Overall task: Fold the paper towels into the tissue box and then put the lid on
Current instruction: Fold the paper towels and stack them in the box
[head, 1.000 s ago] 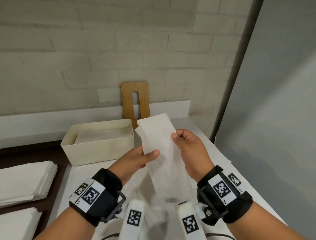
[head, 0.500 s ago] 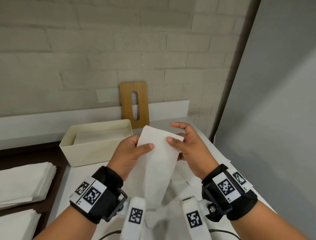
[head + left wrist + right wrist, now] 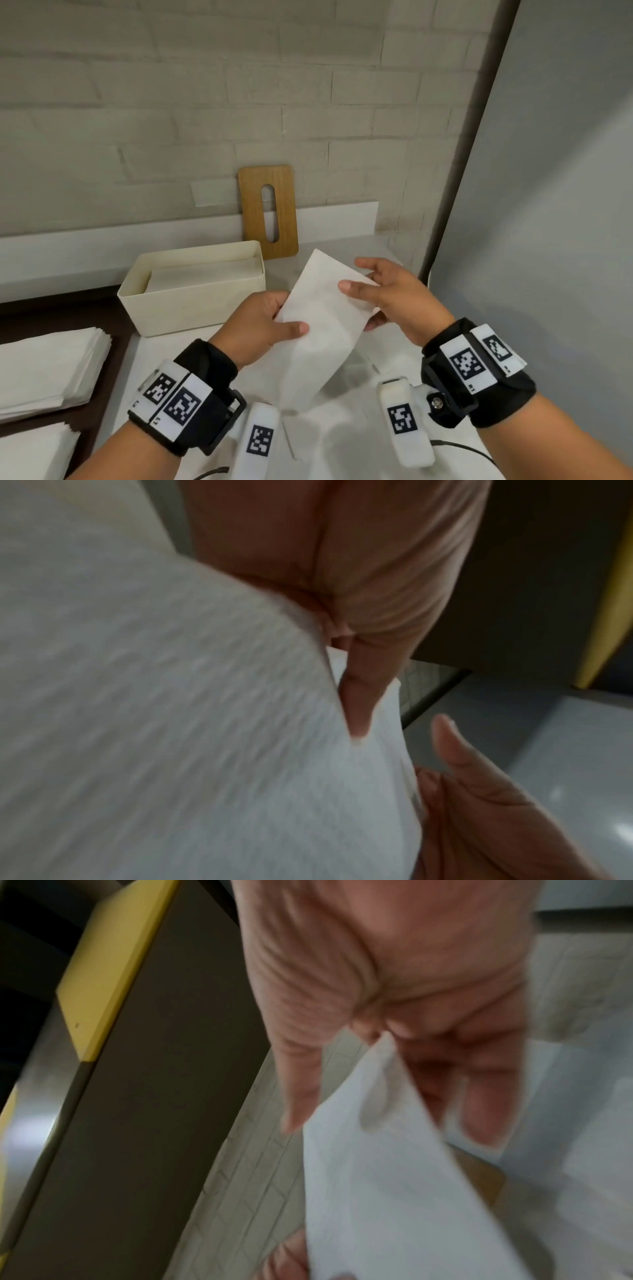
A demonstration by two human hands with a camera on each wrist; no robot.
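Your left hand [image 3: 260, 320] pinches the left edge of a folded white paper towel [image 3: 322, 329], thumb lying across its upper face and the other fingers tucked behind it. Your right hand [image 3: 394, 301] pinches the towel's right edge near the top, thumb on the front and fingers behind, with the index finger stretched out above the sheet. The towel hangs in the air between your hands, tilted with its top corner toward the wall, above the white table [image 3: 342, 445]. Left of it and a little farther back sits the cream tissue box [image 3: 191, 308], open on top, with a flat layer of white paper inside. The wooden lid [image 3: 269, 212] with its long slot leans upright against the wall behind the box's right end. Two stacks of paper towels [image 3: 48, 366] lie at the far left, on a darker surface. Both your wrists wear black bands bearing square black-and-white coded markers; the right band [image 3: 472, 373] shows small print that looks like "R1", and the print on the left band [image 3: 185, 404] is too small to read. Both wrist views are blurred, showing only fingers against white paper.
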